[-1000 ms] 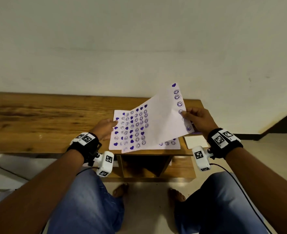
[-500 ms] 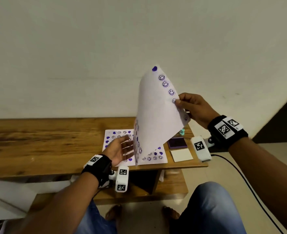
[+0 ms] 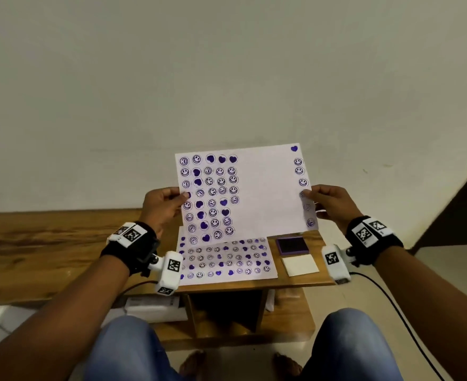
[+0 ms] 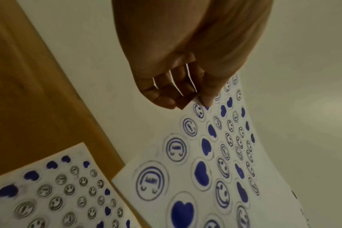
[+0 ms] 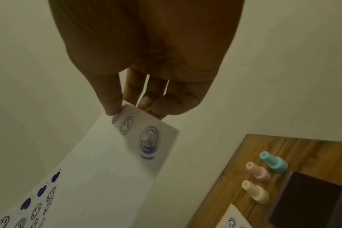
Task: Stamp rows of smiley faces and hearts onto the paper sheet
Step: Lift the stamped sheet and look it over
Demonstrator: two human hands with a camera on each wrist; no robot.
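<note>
I hold a white paper sheet (image 3: 265, 188) upright above the table, facing me. Purple smileys and hearts fill its left part and one column runs down its right edge; the middle is blank. My left hand (image 3: 163, 206) pinches the sheet's left edge (image 4: 203, 138), thumb on the front. My right hand (image 3: 328, 202) pinches the right edge (image 5: 139, 138). A second stamped sheet (image 3: 227, 259) lies flat on the wooden table (image 3: 48, 243). Three small stamps, teal (image 5: 274, 162), pink (image 5: 258, 172) and cream (image 5: 256, 194), lie beside the purple ink pad (image 3: 292, 246).
A white pad lid or card (image 3: 299, 265) lies in front of the ink pad near the table's right front edge. A lower shelf (image 3: 281, 325) sits under the table. A cable (image 3: 408, 325) trails from my right wrist. A plain wall rises behind.
The sheet, held edge-on by my right hand alone, has turned to face me. My left hand left the lying sheet and took the held sheet's left edge.
</note>
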